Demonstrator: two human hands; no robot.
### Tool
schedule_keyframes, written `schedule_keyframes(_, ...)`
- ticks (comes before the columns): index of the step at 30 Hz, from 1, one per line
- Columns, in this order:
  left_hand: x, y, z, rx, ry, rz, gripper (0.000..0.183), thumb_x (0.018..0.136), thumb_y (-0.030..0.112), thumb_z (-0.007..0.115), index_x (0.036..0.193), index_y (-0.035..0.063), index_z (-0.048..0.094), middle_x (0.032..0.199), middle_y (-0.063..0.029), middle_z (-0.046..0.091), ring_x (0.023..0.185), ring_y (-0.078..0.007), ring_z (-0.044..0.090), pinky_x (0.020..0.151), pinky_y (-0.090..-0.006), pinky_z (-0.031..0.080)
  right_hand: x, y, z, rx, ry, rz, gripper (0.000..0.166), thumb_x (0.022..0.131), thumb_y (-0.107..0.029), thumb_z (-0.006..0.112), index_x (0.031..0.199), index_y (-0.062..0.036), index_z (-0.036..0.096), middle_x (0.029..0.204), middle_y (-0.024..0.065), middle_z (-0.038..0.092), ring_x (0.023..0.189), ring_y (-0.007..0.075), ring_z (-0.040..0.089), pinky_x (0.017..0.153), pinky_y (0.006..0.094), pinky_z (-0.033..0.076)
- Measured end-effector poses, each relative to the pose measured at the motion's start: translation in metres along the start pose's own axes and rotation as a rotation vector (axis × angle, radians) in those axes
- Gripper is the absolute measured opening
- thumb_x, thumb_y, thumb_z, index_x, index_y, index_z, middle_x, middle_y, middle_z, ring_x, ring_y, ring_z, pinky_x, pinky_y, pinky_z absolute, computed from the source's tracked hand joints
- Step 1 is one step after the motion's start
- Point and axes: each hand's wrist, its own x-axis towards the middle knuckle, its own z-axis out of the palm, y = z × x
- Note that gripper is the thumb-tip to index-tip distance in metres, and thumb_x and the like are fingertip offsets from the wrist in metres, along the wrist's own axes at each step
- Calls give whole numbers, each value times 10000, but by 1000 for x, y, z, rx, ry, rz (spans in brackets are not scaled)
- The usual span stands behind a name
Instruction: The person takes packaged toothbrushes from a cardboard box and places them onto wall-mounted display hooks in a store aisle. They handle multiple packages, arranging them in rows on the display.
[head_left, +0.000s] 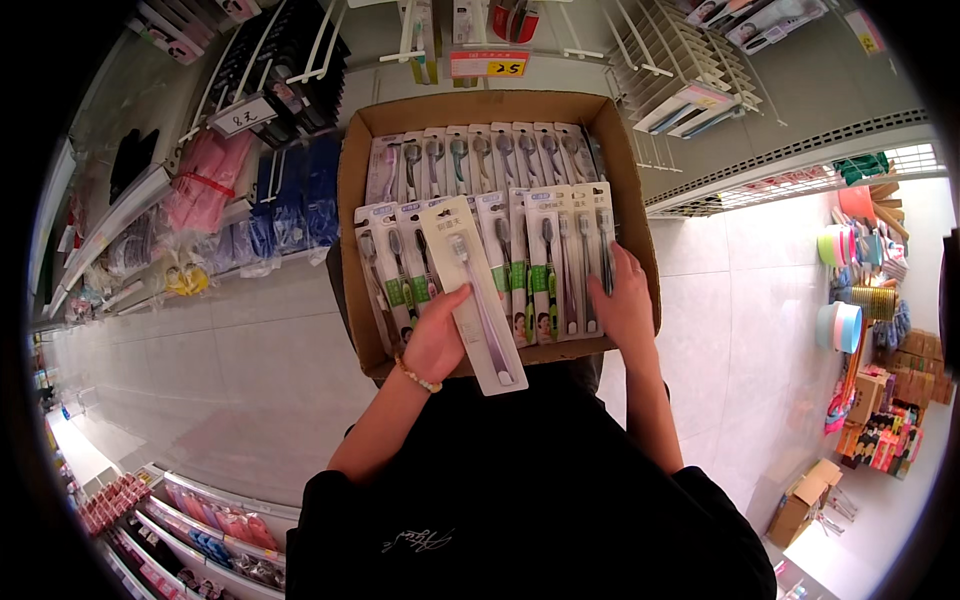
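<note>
An open cardboard box (646, 247) in front of me holds two rows of toothbrushes in blister packs. My left hand (442, 330) grips a packaged toothbrush (487, 322) with a pale purple handle, tilted over the box's near edge. At the near right inside the box, my right hand (624, 296) has its thumb and fingers around the edge of a toothbrush pack (603, 217) with a dark handle, which stands among the others. Green-labelled toothbrush packs (550, 285) lie between my hands. The far row of packs (480, 154) sits behind them.
Beyond the box, a shop display with wire hooks (405, 56) carries hanging goods and a price tag (489, 64). Bagged pink gloves (206, 180) and blue packs (296, 195) hang at the left. A metal shelf edge (787, 161) runs along the right. Cartons (806, 502) stand farther right on the floor.
</note>
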Motion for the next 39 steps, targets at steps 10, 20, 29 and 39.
schedule_keyframes(10, 1, -3, -3, -18, 13, 41, 364, 944, 223, 486, 1242, 14, 464, 1111, -122, 592, 1000, -277, 594, 898, -425, 483, -9, -52, 42, -231, 8, -198, 895, 736, -213, 734, 1459, -78, 224, 1474, 270, 213, 1358, 449, 217, 1043, 562, 261)
schedule_keyframes(20, 1, -1, -2, 3, 3, 25, 369, 942, 228, 497, 1253, 33, 462, 1116, -111, 588, 988, -270, 598, 891, -429, 485, -6, -36, 36, -264, 22, -162, 839, 727, -154, 725, 1435, -77, 281, 1492, 257, 186, 1372, 439, 196, 1052, 576, 246)
schedule_keyframes(29, -1, 0, 1, -27, 13, 41, 352, 949, 218, 482, 1245, 28, 474, 1100, -117, 602, 1004, -252, 593, 904, -415, 477, -18, -58, 43, -287, -92, -370, 845, 684, -91, 725, 1428, -178, 333, 1505, 213, 167, 1380, 429, 175, 1062, 586, 229)
schedule_keyframes(39, -2, 2, 2, -23, -25, 29, 360, 945, 225, 490, 1235, 12, 485, 1127, -120, 595, 1037, -246, 578, 926, -409, 461, -14, -54, 44, -425, -68, -348, 707, 692, -45, 665, 1352, -137, 431, 1469, 238, 234, 1352, 446, 222, 1050, 590, 228)
